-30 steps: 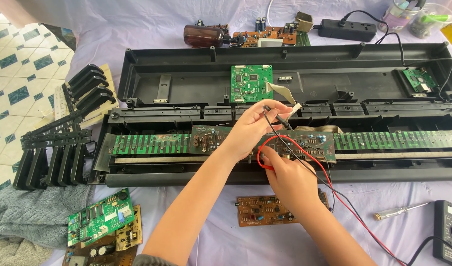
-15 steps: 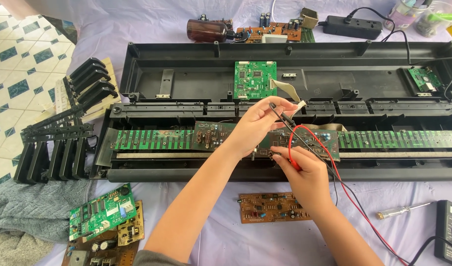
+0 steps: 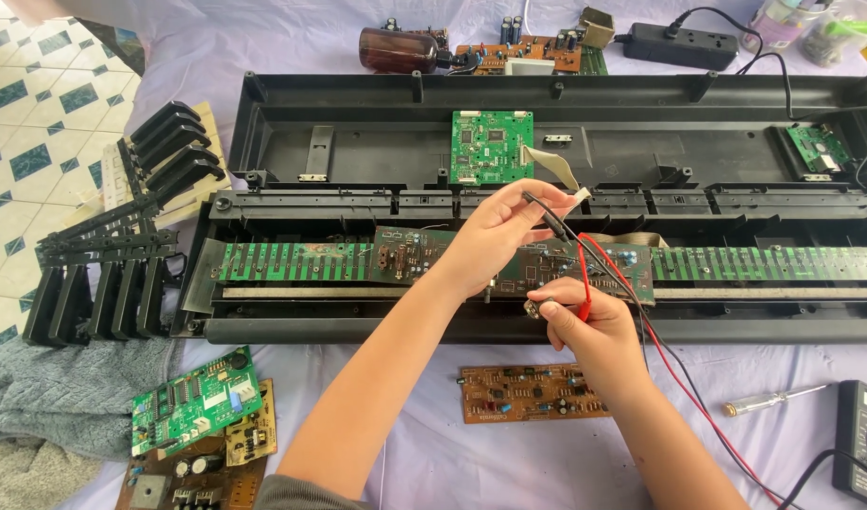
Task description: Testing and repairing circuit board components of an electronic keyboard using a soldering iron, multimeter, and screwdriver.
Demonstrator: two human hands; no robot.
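Note:
My left hand (image 3: 495,231) pinches the black multimeter probe (image 3: 547,217) above a dark circuit board (image 3: 410,255) lying across the opened black keyboard case (image 3: 358,142). My right hand (image 3: 585,316) grips the red probe (image 3: 585,274) together with a small metal part, resting at the board's near edge. Red and black leads (image 3: 679,368) trail to the right toward a multimeter (image 3: 863,439) at the lower right corner. A long green key-contact strip (image 3: 282,262) runs along the case under the board.
A green board (image 3: 492,146) sits in the case lid. A brown board (image 3: 533,392) and a screwdriver (image 3: 773,399) lie on the cloth near me. Stacked boards (image 3: 193,406) lie lower left, black key sections (image 3: 103,283) at left, a brown bottle (image 3: 396,47) and power strip (image 3: 684,40) at the back.
My right hand has drawn back toward the board's near edge with the red probe. My left hand stays raised with the black probe. The view has shifted slightly.

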